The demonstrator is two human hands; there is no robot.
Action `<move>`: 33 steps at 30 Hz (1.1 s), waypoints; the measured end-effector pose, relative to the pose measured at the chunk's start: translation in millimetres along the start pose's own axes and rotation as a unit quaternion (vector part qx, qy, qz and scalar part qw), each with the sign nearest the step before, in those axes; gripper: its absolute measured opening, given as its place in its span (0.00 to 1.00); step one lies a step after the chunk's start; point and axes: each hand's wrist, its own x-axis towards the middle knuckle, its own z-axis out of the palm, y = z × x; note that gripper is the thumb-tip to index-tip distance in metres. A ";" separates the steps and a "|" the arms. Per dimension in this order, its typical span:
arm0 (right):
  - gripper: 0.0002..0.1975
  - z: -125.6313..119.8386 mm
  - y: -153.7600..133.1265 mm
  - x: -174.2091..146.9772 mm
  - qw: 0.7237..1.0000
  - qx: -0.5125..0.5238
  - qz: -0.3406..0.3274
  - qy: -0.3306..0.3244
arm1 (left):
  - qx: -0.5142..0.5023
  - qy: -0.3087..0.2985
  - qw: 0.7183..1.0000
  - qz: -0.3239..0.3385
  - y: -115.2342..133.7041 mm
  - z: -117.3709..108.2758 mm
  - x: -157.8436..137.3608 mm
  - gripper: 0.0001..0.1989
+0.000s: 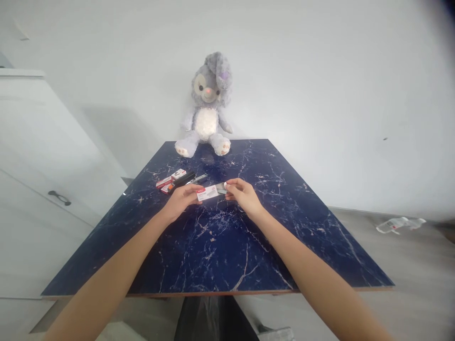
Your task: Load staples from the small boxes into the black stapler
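Note:
A small red-and-white staple box (pixel 207 193) is held above the table, its printed face towards me. My left hand (pixel 183 200) grips the box's left end between thumb and fingers. On the other side, my right hand (pixel 243 193) is closed in a pinch at the box's right end. A grey piece like a row of staples (pixel 221 188) shows between the box and the right fingertips. Too little of it is visible to tell how far it sits inside the box.
Behind my left hand lie red-and-white boxes (pixel 178 174), a black stapler-like object (pixel 184 180) and a slim grey tool (pixel 199 178). A plush rabbit (pixel 207 109) sits at the far edge of the blue marbled table (pixel 227 255). A white cabinet (pixel 42 189) stands left.

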 end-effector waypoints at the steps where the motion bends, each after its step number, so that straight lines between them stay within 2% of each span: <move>1: 0.13 -0.8 2.5 1.3 1.000 -0.017 -0.009 0.002 | -0.001 -0.004 1.000 0.000 0.6 0.5 -0.5 0.18; 6: 0.12 -2.3 13.7 5.3 0.996 -0.081 -0.047 0.011 | -0.019 -0.004 1.000 -0.007 2.8 3.7 -2.2 0.19; 12: 0.14 -0.1 12.9 2.8 0.999 -0.039 -0.024 -0.016 | -0.035 0.017 0.999 -0.026 3.7 3.0 -1.1 0.18; 19: 0.15 -1.3 17.4 5.5 0.997 -0.065 -0.042 0.005 | -0.003 -0.010 1.000 -0.023 2.8 2.0 -1.5 0.19; 22: 0.15 0.1 13.7 3.4 0.998 -0.055 -0.035 -0.004 | -0.005 -0.008 1.000 -0.021 2.3 2.6 -1.8 0.19; 28: 0.16 0.5 14.0 0.9 0.992 -0.112 -0.061 -0.016 | -0.007 -0.019 1.000 -0.019 1.4 4.1 -2.5 0.18; 33: 0.14 2.9 12.9 1.3 0.999 -0.040 -0.030 -0.001 | -0.006 -0.004 1.000 -0.019 3.1 4.3 -2.1 0.18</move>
